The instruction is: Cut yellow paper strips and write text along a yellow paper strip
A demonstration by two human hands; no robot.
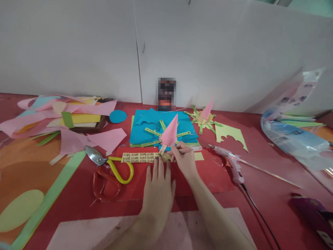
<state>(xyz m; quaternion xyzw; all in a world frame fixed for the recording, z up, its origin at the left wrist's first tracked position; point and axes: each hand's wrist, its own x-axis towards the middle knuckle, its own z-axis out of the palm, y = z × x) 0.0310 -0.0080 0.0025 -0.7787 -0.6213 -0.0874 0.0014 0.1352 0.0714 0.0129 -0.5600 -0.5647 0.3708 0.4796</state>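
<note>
My left hand [157,189] lies flat, its fingertips pressing on a pale yellow paper strip [137,157] covered with rows of dark handwriting on its left part. In a pinch just right of it, my right hand [184,159] holds a slim pen [185,150], with the tip over the strip. Fingers hide part of the pen and of the strip. Right behind the hands stands a pink paper cone [171,132] with yellow-green written strips radiating from its base. It rests on blue paper sheets [139,130].
Scissors [121,170] with red and yellow handles lie left, near paper scraps [106,139]. A pink glue gun [231,163] with a cord lies right. Behind it are a second cone craft [205,116] and a cut green sheet [231,135]. A plastic bag [291,128] sits far right.
</note>
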